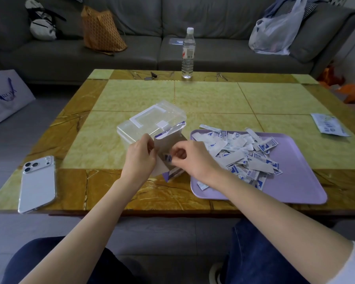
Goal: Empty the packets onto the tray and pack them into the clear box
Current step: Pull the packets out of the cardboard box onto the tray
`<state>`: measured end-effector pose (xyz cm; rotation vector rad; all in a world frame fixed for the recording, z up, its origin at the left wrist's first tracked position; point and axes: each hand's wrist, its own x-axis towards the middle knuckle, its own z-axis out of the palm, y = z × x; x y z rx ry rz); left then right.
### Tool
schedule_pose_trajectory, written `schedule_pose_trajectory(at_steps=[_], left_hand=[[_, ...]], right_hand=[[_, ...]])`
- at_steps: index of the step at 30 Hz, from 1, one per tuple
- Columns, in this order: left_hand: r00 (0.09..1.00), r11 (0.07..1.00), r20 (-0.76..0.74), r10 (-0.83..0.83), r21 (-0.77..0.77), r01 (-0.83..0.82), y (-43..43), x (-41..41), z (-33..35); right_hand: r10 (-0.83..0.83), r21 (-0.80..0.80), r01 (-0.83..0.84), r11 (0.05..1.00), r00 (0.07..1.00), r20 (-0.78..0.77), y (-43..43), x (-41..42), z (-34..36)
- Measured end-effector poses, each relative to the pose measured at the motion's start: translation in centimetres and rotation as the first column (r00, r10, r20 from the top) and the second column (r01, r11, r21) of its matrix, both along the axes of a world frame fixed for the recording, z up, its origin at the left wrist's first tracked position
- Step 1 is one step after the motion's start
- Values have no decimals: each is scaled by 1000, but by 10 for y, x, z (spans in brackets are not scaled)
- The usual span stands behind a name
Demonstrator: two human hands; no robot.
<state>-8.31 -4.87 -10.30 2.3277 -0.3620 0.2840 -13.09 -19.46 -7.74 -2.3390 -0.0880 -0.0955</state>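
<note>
Gripping carton (168,140), left hand (140,158), right hand (191,160); between clear box (131,128), tray (295,181) edge

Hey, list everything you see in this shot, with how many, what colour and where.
table: one, yellow-brown stone, centre
sofa: one, grey, behind the table
tray: one, lilac, table's right
sachets: many, white-blue, heaped on the tray
clear box: one, transparent with white handle, table centre
carton: one, grey-purple, held before the clear box
flat packet: one, white-blue, table's right edge
phone: one, white, table's near left
water bottle: one, clear, table's far edge
tote bag: one, brown, on the sofa
plastic bag: one, white, sofa's right
paper bag: one, white, floor left
left grip: one, bare, holds the carton
right grip: one, bare, holds the carton
</note>
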Motion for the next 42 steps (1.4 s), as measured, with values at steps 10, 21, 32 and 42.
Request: schedule_pose_trajectory(at_steps=[10, 21, 32, 42], left_hand=[[999, 997, 35, -3, -81, 6, -6, 1, -3], [996, 995, 84, 2, -96, 6, -8, -2, -3], [996, 996, 28, 79, -35, -78, 7, 16, 2], [976, 989, -168, 138, -23, -144, 20, 41, 10]], right_hand=[[-262, -83, 280, 956, 949, 173, -67, -13, -11], [-506, -215, 514, 831, 858, 95, -105, -13, -30], [-281, -458, 261, 850, 959, 25, -83, -10, -44], [-218, -594, 59, 802, 955, -199, -74, -1, -73]])
